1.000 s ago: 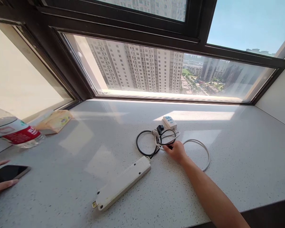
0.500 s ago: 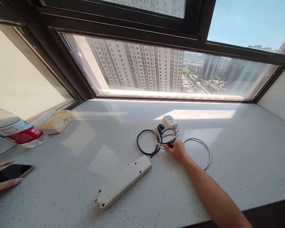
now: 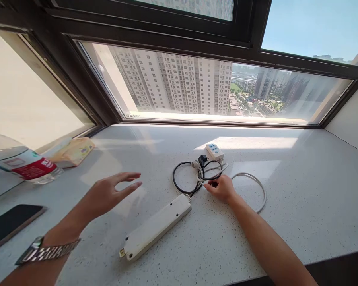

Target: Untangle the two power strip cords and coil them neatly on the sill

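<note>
My right hand (image 3: 223,189) rests on the stone sill with its fingers pinched on the tangled cords (image 3: 207,174), a black loop and a white one. A long white power strip (image 3: 155,227) lies face down in front of the tangle. A small white socket block (image 3: 214,151) with blue outlets sits behind it. My left hand (image 3: 109,193) hovers open above the sill, fingers spread, left of the strip, with a metal watch (image 3: 44,250) on its wrist.
A dark phone (image 3: 10,222) lies at the left edge. A water bottle (image 3: 20,163) with a red label lies on its side at far left, with a yellow tissue pack (image 3: 73,151) behind it. The window (image 3: 197,83) bounds the sill at the back.
My left hand has let go of the phone and swung right over the sill toward the power strip. My right hand stays on the cords.
</note>
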`<state>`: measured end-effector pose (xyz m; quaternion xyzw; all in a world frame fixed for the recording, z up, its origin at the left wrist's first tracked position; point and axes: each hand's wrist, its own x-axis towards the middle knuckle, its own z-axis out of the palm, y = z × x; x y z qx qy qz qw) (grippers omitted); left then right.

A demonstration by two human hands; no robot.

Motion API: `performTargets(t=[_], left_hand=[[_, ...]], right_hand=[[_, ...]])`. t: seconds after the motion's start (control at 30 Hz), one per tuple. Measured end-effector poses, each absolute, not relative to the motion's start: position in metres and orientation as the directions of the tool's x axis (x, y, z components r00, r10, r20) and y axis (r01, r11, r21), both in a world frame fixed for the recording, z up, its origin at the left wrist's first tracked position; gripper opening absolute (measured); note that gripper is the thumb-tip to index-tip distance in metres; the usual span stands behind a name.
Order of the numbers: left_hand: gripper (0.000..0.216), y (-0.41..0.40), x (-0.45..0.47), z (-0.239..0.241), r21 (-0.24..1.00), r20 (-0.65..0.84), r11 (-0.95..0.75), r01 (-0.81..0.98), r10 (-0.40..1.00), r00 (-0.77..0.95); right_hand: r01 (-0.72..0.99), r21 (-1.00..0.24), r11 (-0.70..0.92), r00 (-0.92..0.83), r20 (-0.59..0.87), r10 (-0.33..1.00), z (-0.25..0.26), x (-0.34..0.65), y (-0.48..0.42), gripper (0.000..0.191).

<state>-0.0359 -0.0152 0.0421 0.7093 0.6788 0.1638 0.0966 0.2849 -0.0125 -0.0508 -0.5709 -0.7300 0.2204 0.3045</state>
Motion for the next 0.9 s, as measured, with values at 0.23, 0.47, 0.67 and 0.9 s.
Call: performTargets(t=[0.23, 0.47, 0.67, 0.9], left_hand=[[0.030, -0.017, 0.122, 0.010, 0.094, -0.155, -0.334, 0.938, 0.926, 0.345], [0.020, 0.010, 0.092, -0.004, 0.453, -0.006, -0.407, 0.793, 0.888, 0.459], [0.027, 0.019, 0.088, -0.005, 0.557, 0.021, -0.395, 0.731, 0.886, 0.463], [0.032, 0.017, 0.091, -0.005, 0.510, 0.044, -0.453, 0.731, 0.863, 0.504]], right_hand=[[0.726, -0.633, 0.269, -0.184, 0.199, 0.963, -0.054, 0.287, -0.011, 0.024], [0.597, -0.733, 0.327, -0.100, 0.336, 0.936, -0.058, 0.288, -0.008, 0.035], [0.419, -0.832, 0.364, 0.065, 0.428, 0.902, -0.058, 0.289, -0.008, 0.045], [0.462, -0.796, 0.390, -0.048, 0.416, 0.908, -0.055, 0.290, -0.009, 0.046]])
